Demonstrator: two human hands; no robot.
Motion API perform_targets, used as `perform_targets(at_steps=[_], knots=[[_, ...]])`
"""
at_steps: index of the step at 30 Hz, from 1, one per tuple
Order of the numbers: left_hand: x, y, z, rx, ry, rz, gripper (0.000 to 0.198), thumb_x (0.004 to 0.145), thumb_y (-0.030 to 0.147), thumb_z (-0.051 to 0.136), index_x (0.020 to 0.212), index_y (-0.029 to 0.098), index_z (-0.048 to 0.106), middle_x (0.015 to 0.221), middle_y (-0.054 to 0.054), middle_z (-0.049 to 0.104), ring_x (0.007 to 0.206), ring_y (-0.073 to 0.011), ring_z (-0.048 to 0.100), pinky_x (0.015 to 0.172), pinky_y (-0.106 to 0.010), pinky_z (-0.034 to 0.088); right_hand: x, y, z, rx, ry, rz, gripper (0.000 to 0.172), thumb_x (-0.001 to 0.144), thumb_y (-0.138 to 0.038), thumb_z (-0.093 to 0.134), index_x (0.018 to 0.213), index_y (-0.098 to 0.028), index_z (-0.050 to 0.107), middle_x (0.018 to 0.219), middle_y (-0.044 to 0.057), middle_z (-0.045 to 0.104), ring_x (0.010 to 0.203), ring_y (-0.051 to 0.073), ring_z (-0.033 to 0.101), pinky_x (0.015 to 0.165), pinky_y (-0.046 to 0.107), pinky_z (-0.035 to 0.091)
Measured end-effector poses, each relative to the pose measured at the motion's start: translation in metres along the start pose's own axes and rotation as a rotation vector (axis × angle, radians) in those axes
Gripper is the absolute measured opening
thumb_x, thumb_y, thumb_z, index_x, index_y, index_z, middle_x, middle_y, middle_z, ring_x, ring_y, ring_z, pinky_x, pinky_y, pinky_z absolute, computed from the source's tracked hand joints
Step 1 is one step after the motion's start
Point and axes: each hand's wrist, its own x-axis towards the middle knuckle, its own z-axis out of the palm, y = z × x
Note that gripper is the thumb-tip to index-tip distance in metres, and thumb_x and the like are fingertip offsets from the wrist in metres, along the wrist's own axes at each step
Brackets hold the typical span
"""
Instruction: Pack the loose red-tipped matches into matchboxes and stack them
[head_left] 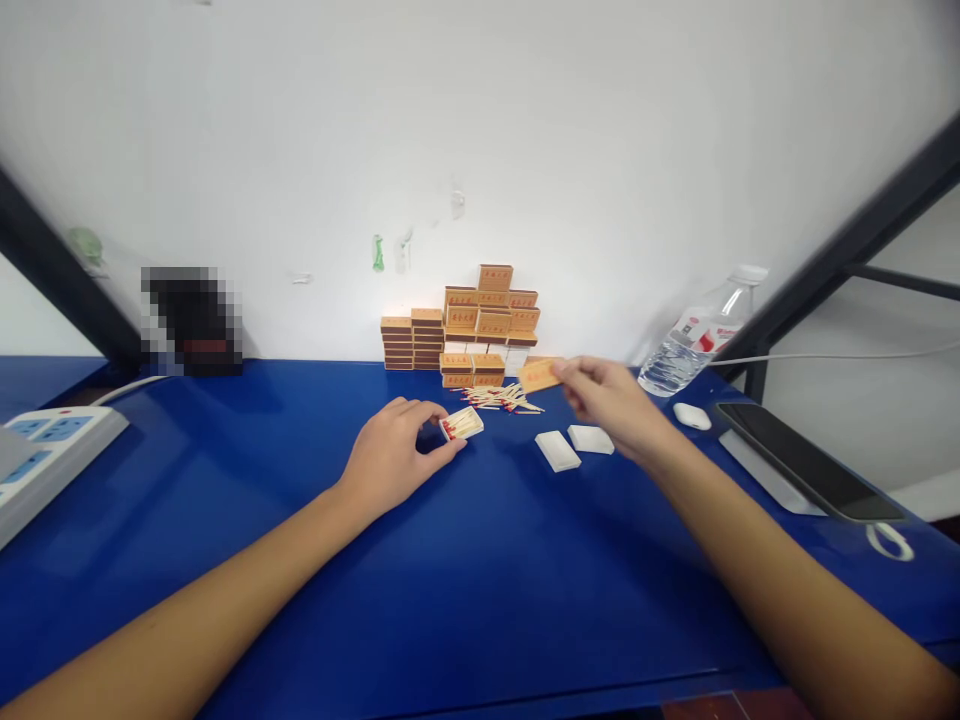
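Observation:
My left hand (397, 452) grips a small white matchbox tray (463, 424) between thumb and fingers, low over the blue table; red-tipped matches lie inside it. Pinched in my right hand (609, 400) is an orange matchbox sleeve (540, 375), raised above the table. Behind the tray spreads a loose pile of matches (501, 398). Two white matchbox trays (557, 451) rest on the table below my right hand; whether they hold anything is unclear. Farther back, orange matchboxes (493, 322) are stacked against the wall, with brown-sided boxes (412, 340) piled to their left.
A water bottle (701, 335) leans at the back right. Near it are a white earbud case (691, 416) and a dark phone (810, 460). On the left lie a power strip (64, 460) and a blurred dark object (196, 325). Black metal bars (847, 250) flank the blue table (480, 590).

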Motion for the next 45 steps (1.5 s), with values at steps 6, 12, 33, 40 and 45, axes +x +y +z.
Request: perform_targets(at_steps=[6, 12, 33, 40, 45], knots=[[0.000, -0.002, 0.000, -0.061, 0.062, 0.048, 0.028, 0.090, 0.038, 0.081, 0.112, 0.022, 0.074, 0.097, -0.002, 0.078, 0.089, -0.0225, 0.068, 0.077, -0.036, 0.054, -0.023, -0.005, 0.039, 0.050, -0.321, -0.004, 0.057, 0.079, -0.075, 0.073, 0.084, -0.019, 0.061, 0.061, -0.008, 0.042, 0.052, 0.009, 0.033, 0.047, 0.024, 0.026], [0.000, -0.006, 0.004, -0.131, 0.095, 0.024, 0.033, 0.087, 0.039, 0.084, 0.116, 0.026, 0.075, 0.094, -0.001, 0.076, 0.085, -0.0199, 0.069, 0.076, -0.034, 0.056, -0.019, 0.003, 0.033, 0.077, -0.315, 0.014, 0.054, 0.082, -0.072, 0.073, 0.082, -0.020, 0.059, 0.063, -0.007, 0.045, 0.053, 0.008, 0.034, 0.047, 0.024, 0.025], [0.001, 0.002, 0.000, -0.216, 0.291, 0.083, 0.036, 0.078, 0.038, 0.090, 0.109, 0.025, 0.078, 0.090, 0.000, 0.076, 0.081, -0.0180, 0.070, 0.078, -0.032, 0.057, -0.059, -0.005, 0.064, -0.016, -0.423, -0.198, 0.063, 0.107, -0.069, 0.030, 0.137, -0.022, 0.058, 0.112, 0.011, 0.065, 0.096, 0.023, 0.061, 0.070, 0.034, 0.058], [-0.003, 0.005, 0.000, -0.217, 0.259, 0.176, 0.055, 0.080, 0.052, 0.085, 0.126, 0.026, 0.072, 0.097, -0.002, 0.080, 0.087, -0.0206, 0.072, 0.085, -0.038, 0.058, -0.075, -0.022, 0.067, 0.029, -0.460, -0.151, 0.077, 0.104, -0.072, 0.033, 0.168, -0.029, 0.026, 0.149, 0.015, 0.054, 0.104, 0.024, 0.064, 0.092, 0.045, 0.059], [-0.003, 0.007, 0.000, -0.155, 0.256, 0.288, 0.064, 0.079, 0.056, 0.084, 0.133, 0.027, 0.067, 0.093, -0.001, 0.080, 0.081, -0.0196, 0.070, 0.080, -0.038, 0.053, -0.081, -0.023, 0.071, 0.085, -0.565, -0.168, 0.073, 0.105, -0.071, 0.033, 0.163, -0.027, 0.037, 0.117, 0.010, 0.068, 0.094, 0.022, 0.064, 0.089, 0.041, 0.059]])
